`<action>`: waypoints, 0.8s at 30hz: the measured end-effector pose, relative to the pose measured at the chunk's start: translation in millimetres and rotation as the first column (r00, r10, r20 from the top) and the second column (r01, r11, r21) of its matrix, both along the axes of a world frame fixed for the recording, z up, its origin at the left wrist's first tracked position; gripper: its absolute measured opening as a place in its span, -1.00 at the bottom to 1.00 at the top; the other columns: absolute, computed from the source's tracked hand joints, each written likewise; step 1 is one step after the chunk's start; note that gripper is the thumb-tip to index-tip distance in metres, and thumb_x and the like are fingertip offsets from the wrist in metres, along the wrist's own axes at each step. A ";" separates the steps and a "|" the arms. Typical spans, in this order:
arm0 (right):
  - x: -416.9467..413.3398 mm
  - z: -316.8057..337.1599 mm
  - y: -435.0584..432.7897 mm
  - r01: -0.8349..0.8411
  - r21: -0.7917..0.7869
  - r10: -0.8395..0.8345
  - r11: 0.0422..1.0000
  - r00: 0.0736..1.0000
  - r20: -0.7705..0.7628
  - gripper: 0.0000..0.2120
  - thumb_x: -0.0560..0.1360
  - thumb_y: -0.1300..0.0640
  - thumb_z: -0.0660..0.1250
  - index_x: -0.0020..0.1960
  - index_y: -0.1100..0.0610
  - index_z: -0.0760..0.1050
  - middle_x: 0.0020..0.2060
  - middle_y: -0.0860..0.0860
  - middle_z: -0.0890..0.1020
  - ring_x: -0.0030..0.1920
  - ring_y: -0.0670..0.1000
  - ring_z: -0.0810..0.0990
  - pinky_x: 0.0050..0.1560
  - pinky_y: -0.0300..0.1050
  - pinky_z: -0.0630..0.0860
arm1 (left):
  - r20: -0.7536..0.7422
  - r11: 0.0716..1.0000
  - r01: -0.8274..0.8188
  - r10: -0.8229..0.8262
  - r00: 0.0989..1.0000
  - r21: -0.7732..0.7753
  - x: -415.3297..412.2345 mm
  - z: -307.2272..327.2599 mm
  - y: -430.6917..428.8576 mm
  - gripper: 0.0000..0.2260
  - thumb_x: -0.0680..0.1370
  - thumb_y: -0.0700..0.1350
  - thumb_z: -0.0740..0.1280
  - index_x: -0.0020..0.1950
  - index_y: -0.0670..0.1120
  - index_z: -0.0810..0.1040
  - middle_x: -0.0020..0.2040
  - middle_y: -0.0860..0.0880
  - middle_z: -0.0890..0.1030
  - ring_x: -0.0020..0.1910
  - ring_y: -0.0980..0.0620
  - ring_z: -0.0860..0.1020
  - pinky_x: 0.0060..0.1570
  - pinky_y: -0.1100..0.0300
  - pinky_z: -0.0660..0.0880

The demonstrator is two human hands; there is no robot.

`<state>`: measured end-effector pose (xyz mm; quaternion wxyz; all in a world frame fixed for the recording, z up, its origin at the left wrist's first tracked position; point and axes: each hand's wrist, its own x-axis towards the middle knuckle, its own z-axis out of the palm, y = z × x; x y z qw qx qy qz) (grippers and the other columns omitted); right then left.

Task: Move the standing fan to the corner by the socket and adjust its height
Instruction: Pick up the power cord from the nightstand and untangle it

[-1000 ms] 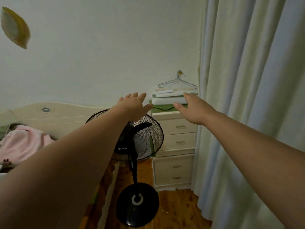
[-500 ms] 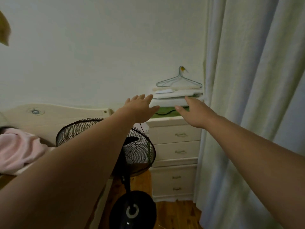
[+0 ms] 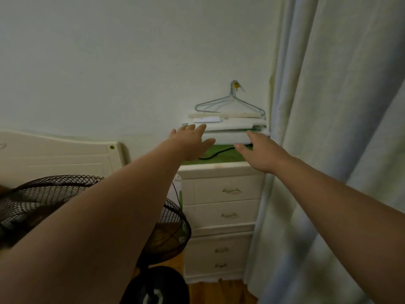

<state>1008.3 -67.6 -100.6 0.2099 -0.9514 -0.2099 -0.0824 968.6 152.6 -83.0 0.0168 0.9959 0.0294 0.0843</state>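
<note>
Both forearms extend forward and slightly upward from the lower corners of the view, bare, elbows nearly straight. Pale curtain fills the right side, hanging behind the right forearm. Standing fan: its black mesh head sits low at left, under the left forearm, which hides its middle. Its round black base rests on the wooden floor, just left of the white chest of drawers. The fan lies well below both hands, and neither hand touches it. A cream headboard stands against the wall behind the fan. Left hand: palm down, fingers straight and slightly spread, wide, holding nothing, over the left edge of the chest top. Right hand: palm down, fingers straight, thumb out, wide, holding nothing, over the right part of the chest top. Contact with the stack of folded white items behind the fingertips cannot be told. A green cloth covers the chest top between the hands, a black cable lies across it, and a wire hanger leans above the stack.
</note>
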 end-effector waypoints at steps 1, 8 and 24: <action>14.5 -0.1 6.0 0.004 -0.007 -0.005 1.000 1.000 -0.003 -0.30 0.61 -0.29 0.10 0.58 0.13 0.20 0.54 0.11 0.32 0.49 0.14 0.34 0.44 0.12 0.35 | -0.001 1.000 -0.001 0.001 1.000 -0.008 15.1 0.3 4.9 -0.34 0.64 0.32 -0.01 0.65 0.02 0.01 0.65 -0.11 0.10 0.61 -0.17 0.08 0.55 -0.20 0.04; 96.7 -16.7 40.1 0.067 -0.006 -0.067 0.998 0.998 -0.019 -0.24 0.61 -0.31 0.10 0.63 0.13 0.08 0.60 0.10 0.18 0.56 0.13 0.22 0.53 0.09 0.22 | -0.031 0.999 0.035 -0.035 0.999 -0.004 107.3 -11.2 36.1 -0.34 0.64 0.32 -0.01 0.65 0.01 0.01 0.64 -0.15 0.12 0.61 -0.20 0.10 0.55 -0.19 0.05; 252.1 -102.0 81.3 -0.050 -0.061 0.039 0.997 0.983 -0.178 -0.27 0.63 -0.26 0.11 0.63 0.17 0.07 0.61 0.12 0.16 0.59 0.13 0.14 0.56 0.11 0.15 | -0.207 0.991 -0.064 0.038 0.978 -0.117 233.4 -122.0 61.1 -0.31 0.61 0.35 0.02 0.65 0.01 0.05 0.64 -0.11 0.15 0.60 -0.18 0.12 0.54 -0.19 0.06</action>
